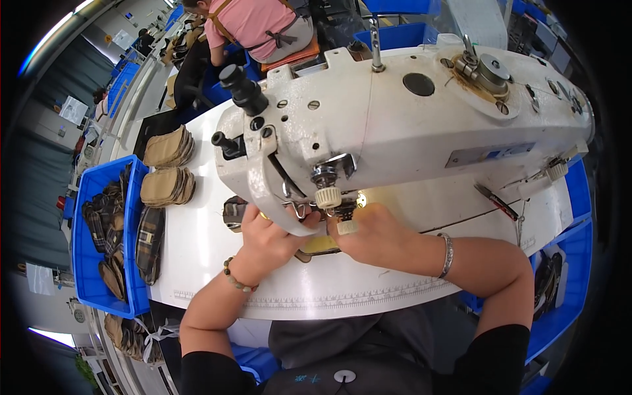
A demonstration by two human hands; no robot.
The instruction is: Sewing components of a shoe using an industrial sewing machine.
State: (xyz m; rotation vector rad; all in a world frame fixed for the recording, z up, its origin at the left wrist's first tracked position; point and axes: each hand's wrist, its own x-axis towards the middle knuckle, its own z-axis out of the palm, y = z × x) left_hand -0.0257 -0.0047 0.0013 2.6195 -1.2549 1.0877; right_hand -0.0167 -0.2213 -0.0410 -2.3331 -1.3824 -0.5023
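Observation:
A white sewing machine spans the white table in front of me. My left hand is closed beside the needle area, its fingertips partly hidden behind the machine's white curved lever. A dark plaid fabric piece sticks out past its fingers, and a brown fabric edge shows below, between the hands. My right hand is curled closed at the right of the needle, next to the pale tension knob. What its fingertips hold is hidden. The needle itself cannot be made out.
Two stacks of tan fabric pieces lie at the table's left, with plaid pieces nearer me. A blue bin of plaid pieces stands beside them. Dark thread snips lie right of the machine. A person in pink sits beyond.

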